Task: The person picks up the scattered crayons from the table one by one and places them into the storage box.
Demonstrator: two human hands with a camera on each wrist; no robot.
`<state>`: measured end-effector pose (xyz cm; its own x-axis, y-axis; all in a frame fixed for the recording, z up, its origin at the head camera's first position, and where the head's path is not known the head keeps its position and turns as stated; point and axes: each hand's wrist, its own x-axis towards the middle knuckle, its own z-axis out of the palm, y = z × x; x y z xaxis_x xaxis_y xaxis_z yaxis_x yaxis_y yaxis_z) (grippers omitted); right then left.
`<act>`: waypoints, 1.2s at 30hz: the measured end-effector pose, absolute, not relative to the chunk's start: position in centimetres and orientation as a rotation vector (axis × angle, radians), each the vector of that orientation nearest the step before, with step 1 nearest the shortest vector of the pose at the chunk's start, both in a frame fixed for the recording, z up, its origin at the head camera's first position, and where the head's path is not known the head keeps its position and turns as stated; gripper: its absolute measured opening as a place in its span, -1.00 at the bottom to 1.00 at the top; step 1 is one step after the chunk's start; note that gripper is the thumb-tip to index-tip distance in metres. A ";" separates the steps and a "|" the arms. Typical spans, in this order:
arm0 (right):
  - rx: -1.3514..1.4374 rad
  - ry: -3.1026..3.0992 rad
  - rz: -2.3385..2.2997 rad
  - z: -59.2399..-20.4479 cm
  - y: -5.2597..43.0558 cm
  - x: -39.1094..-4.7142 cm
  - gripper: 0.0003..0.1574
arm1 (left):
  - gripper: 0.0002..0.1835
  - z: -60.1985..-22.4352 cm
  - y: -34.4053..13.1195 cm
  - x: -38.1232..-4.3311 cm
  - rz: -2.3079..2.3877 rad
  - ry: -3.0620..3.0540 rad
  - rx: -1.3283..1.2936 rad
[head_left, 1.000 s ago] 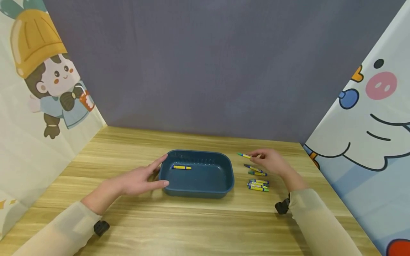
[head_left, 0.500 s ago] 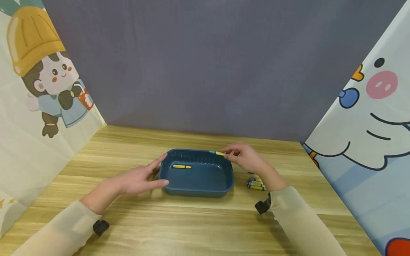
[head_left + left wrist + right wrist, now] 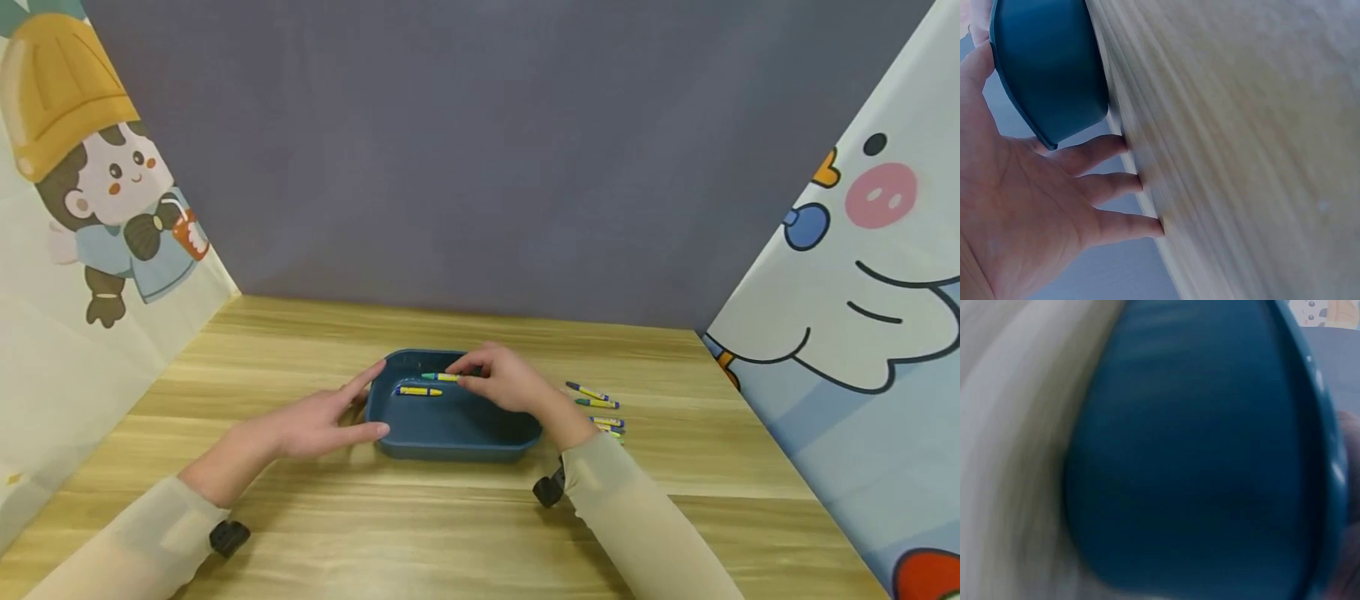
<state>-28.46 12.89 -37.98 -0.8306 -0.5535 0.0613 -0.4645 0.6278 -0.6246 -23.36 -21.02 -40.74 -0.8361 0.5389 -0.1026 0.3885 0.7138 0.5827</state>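
A dark blue rectangular tray (image 3: 457,452) sits on the wooden table. Inside it, toward the left, lies a yellow crayon (image 3: 418,391). My right hand (image 3: 513,382) is over the tray, pinching a green-tipped crayon (image 3: 441,377) between thumb and fingers, just behind the lying one. My left hand (image 3: 318,423) rests at the tray's left end, thumb and index finger spread along its rim. In the left wrist view the other fingers (image 3: 1125,226) are extended and reach down to the table. The right wrist view is blurred and mostly filled by the tray's outer wall (image 3: 1191,462).
Several crayons (image 3: 597,403) lie on the table (image 3: 390,533) right of the tray, partly hidden behind my right forearm. A grey backdrop (image 3: 465,167) stands behind the table. Printed cartoon panels (image 3: 847,317) flank both sides.
My right hand has carried the green-tipped crayon leftward from the table, over the rim and into the space above the tray. My left hand stays at the tray's left end.
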 end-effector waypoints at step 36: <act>-0.785 2.853 -0.645 -41.7 7.0 -29.0 -0.73 | 0.10 -40.5 -21.1 -23.1 0.833 2.616 0.730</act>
